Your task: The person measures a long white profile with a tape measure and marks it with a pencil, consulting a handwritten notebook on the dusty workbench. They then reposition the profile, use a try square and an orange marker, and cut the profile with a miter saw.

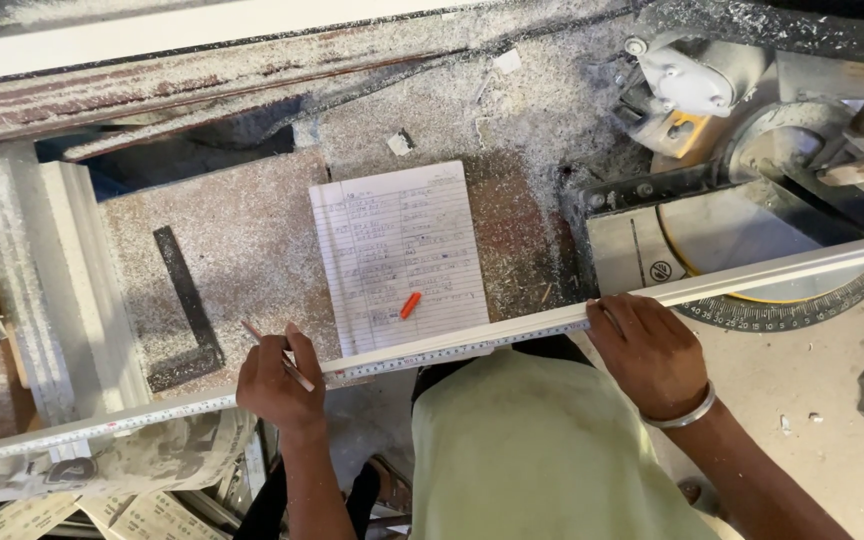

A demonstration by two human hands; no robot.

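Big picture first: a workbench (252,230) buried in pale sawdust, with a mitre saw (752,130) parked at the right end, its round angle scale showing under the blade guard. Running right across everything, tilted up toward the right, a long white profile strip (772,272) with a measuring tape (432,352) laid along its near edge. The strip's left end juts past the bench edge, over a printed sack (122,470) on the floor; the right end crosses the saw table. Open room? Only the near side, where the person stands; the far side is hemmed in by a rusty rail (202,85).

The right hand (647,350), a metal bangle (687,412) on the wrist, presses flat on the strip, fingers curled over the tape. The left hand (277,385) sits on the strip further left, fingers pinching a pencil (277,355) that angles up across the tape.

Beyond the strip lies a lined sheet of paper (402,250) filled with handwriting, a small orange stub (410,305) resting on it. Left of that, a dark L-shaped outline (184,310) shows through the dust. No bins or boxes in view.
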